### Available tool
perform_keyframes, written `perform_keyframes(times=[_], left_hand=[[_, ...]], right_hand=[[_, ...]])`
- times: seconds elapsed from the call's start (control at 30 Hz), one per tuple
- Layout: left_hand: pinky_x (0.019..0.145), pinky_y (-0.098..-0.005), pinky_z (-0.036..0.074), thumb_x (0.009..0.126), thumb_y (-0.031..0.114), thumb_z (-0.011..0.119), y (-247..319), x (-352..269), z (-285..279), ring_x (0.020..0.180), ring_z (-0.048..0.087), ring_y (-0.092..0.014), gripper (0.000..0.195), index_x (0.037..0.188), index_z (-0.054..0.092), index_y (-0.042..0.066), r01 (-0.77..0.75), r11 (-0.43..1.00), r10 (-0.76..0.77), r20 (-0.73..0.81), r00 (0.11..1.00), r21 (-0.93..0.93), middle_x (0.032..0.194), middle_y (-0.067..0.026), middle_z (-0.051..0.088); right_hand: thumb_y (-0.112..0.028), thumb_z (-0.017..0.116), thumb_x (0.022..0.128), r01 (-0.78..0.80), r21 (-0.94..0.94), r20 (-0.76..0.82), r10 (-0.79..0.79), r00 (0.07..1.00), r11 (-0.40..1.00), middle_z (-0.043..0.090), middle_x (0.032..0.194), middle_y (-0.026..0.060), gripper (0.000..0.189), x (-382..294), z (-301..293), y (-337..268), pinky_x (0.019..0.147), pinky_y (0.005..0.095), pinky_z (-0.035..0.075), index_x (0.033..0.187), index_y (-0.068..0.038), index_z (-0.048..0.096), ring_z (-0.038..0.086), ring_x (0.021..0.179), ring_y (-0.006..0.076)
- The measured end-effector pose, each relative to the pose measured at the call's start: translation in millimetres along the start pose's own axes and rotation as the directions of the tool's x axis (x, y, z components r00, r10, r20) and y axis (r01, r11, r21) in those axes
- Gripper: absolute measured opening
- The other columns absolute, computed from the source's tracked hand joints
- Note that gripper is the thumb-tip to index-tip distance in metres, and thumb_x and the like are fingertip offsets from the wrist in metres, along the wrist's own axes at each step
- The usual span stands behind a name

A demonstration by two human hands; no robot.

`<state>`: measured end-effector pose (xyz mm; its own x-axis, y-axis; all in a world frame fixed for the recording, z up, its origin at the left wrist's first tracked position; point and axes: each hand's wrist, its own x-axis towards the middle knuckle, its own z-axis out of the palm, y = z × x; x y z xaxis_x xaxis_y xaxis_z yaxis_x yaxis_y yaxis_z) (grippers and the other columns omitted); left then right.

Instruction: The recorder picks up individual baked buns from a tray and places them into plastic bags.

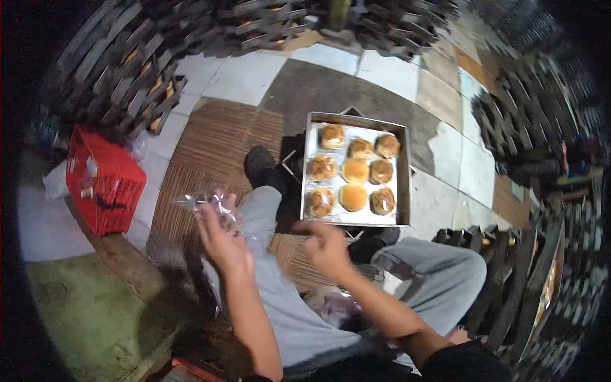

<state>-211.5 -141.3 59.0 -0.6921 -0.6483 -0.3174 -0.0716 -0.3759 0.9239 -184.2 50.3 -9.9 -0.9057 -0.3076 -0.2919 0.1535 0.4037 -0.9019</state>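
Note:
A square metal tray (309,167) lined with white stands before me, holding several round buns. Most buns, such as the browned one at the top left (332,137), look wrapped in clear film; the plain golden bun at the front middle (353,197) shows no clear sign of film. On the left, above my knee, my left hand (222,234) holds clear plastic bags (215,203) against its raised fingers. My right hand (324,246) is blurred, just below the tray's near edge, with its fingers bent; I see nothing in it.
A red plastic crate (105,181) stands on the left beside a white plastic bag. Stacked dark trays or racks, some with buns, line the back, the left and the right. My legs in grey trousers (429,277) flank the tray. The floor is patchwork tile.

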Motion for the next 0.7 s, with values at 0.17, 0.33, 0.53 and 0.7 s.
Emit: perform_keyframes(times=[0.17, 0.33, 0.53, 0.7], left_hand=[[0.083, -0.0377, 0.058, 0.110, 0.041, 0.042, 23, -7, 2, 0.127, 0.061, -0.035, 0.048, 0.146, 0.048, 0.011, 0.209, 0.942, -0.146, 0.240, 0.960, -0.264, 0.145, -0.0174, 0.056], [0.084, -0.0456, 0.063, 0.110, 0.041, 0.040, 22, -17, 8, 0.128, 0.059, -0.043, 0.048, 0.149, 0.045, 0.013, 0.374, 0.854, -0.217, 0.407, 0.887, -0.362, 0.147, -0.0192, 0.053], [0.088, -0.0535, 0.061, 0.108, 0.043, 0.046, -17, -42, 40, 0.123, 0.062, -0.044, 0.048, 0.148, 0.048, 0.016, 0.457, 0.831, -0.251, 0.520, 0.817, -0.317, 0.140, -0.0172, 0.060], [0.089, -0.0569, 0.059, 0.103, 0.047, 0.055, -32, -37, -11, 0.121, 0.063, -0.041, 0.047, 0.138, 0.054, 0.015, 0.422, 0.867, -0.315, 0.367, 0.875, -0.264, 0.134, -0.0146, 0.063]], right_hand=[[-0.038, 0.052, 0.099, -0.465, -0.576, -0.533, 0.122, 0.837, 0.672, 0.055, 0.117, 0.0332, 0.049, 99, -54, 222, 0.097, 0.0597, 0.046, 0.119, 0.007, 0.052, 0.052, 0.117, 0.0528], [-0.034, 0.064, 0.091, -0.536, -0.465, -0.516, 0.276, 0.811, 0.705, 0.066, 0.100, 0.0264, 0.040, 149, -120, 286, 0.072, 0.0484, 0.053, 0.091, 0.006, 0.068, 0.067, 0.087, 0.0401], [-0.027, 0.077, 0.081, -0.430, 0.434, -0.336, 0.585, 0.738, 0.792, 0.073, 0.091, 0.0166, 0.045, 105, -132, 241, 0.064, 0.0386, 0.055, 0.107, 0.009, 0.069, 0.071, 0.080, 0.0272], [-0.012, 0.075, 0.093, -0.055, 0.864, -0.162, 0.379, 0.911, 0.501, 0.069, 0.093, 0.0077, 0.061, -31, -77, 30, 0.065, 0.0390, 0.059, 0.145, 0.001, 0.046, 0.069, 0.078, 0.0200]])
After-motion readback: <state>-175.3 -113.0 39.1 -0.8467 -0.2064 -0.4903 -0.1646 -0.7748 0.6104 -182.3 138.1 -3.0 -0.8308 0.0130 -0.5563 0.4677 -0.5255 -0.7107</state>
